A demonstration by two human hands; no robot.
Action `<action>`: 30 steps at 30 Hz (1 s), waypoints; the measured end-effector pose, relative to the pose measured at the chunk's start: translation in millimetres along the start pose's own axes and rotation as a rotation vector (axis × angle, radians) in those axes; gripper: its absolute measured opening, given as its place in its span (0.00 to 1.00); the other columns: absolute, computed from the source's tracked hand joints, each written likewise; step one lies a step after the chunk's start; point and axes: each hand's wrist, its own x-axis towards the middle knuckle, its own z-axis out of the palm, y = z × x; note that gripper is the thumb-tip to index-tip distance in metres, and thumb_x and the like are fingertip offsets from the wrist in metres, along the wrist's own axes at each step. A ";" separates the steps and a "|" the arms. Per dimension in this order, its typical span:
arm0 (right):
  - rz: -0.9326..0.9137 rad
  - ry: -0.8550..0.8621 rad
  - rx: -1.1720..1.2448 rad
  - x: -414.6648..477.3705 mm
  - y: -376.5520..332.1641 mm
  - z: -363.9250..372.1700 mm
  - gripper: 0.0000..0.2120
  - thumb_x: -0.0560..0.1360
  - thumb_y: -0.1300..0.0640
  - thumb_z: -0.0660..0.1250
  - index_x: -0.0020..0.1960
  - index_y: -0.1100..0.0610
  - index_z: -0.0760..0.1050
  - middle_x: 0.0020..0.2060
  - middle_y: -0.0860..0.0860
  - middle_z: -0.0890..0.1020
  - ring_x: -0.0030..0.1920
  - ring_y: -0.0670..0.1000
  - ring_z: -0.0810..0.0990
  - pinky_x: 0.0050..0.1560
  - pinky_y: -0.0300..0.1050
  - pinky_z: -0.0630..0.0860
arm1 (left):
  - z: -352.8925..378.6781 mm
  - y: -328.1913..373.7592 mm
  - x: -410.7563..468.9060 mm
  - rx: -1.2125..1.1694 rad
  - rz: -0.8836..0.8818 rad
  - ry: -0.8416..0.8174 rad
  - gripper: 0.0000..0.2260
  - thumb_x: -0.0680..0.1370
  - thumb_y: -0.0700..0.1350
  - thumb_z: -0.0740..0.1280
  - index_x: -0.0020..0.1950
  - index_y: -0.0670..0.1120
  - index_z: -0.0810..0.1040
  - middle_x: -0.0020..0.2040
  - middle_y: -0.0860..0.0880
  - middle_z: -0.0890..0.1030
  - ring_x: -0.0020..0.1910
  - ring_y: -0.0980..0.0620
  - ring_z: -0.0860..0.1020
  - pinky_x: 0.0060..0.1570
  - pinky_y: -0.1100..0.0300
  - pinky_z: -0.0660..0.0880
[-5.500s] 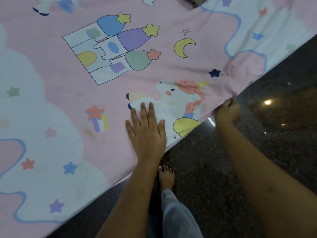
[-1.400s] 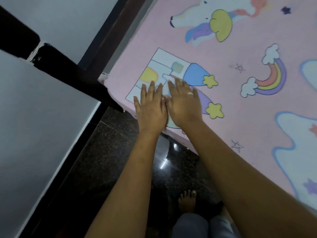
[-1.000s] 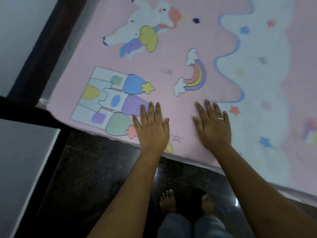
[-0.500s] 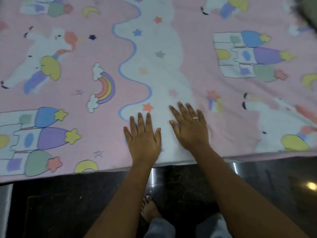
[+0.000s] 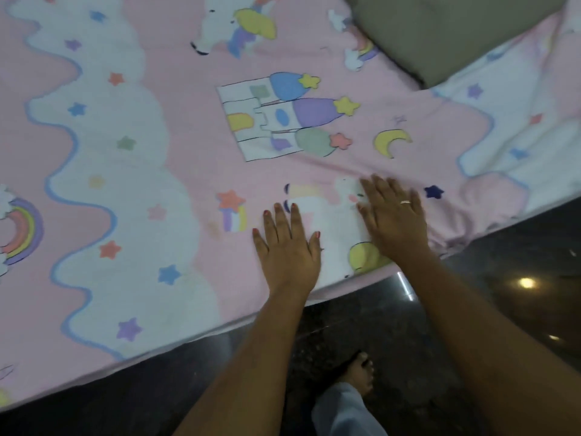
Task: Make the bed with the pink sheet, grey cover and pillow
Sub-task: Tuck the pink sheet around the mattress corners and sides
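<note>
The pink sheet (image 5: 188, 127), printed with castles, unicorns, stars and white clouds, is spread over the bed and fills most of the view. My left hand (image 5: 287, 243) lies flat on it near the bed's front edge, fingers straight. My right hand (image 5: 394, 215) presses flat beside it over a unicorn print, a ring on one finger. Wrinkles run through the sheet to the right of my right hand. A grey-beige pillow or cover (image 5: 440, 33) rests on the sheet at the top right; I cannot tell which it is.
The bed's front edge runs diagonally from lower left to upper right. Below it is a dark glossy floor (image 5: 471, 309) with light reflections. My bare foot (image 5: 358, 376) and a trouser leg stand close to the bed.
Both flat hands have slid to the right along the bed edge, from the white cloud band to the unicorn print. The grey-beige item has come into view at top right.
</note>
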 end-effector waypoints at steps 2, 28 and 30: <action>0.111 0.109 0.044 11.8 45.0 -10.3 0.29 0.77 0.46 0.46 0.73 0.58 0.65 0.68 0.60 0.71 0.68 0.62 0.69 0.66 0.60 0.64 | 6.3 32.7 7.0 -0.003 -0.008 0.003 0.32 0.77 0.59 0.38 0.78 0.47 0.52 0.77 0.41 0.54 0.76 0.40 0.51 0.72 0.41 0.48; 0.328 0.141 -0.019 53.1 207.4 -48.7 0.17 0.84 0.51 0.50 0.63 0.62 0.64 0.43 0.62 0.81 0.41 0.64 0.80 0.35 0.48 0.63 | 37.2 201.3 19.9 -0.002 0.156 0.070 0.29 0.79 0.60 0.44 0.77 0.50 0.57 0.76 0.45 0.60 0.76 0.43 0.56 0.70 0.39 0.52; 0.345 0.176 0.003 51.6 213.0 -51.6 0.23 0.83 0.45 0.48 0.65 0.63 0.65 0.43 0.63 0.80 0.41 0.65 0.79 0.35 0.49 0.63 | 35.4 212.3 21.4 -0.001 0.166 0.032 0.29 0.78 0.61 0.43 0.77 0.52 0.55 0.77 0.46 0.57 0.76 0.43 0.54 0.70 0.38 0.50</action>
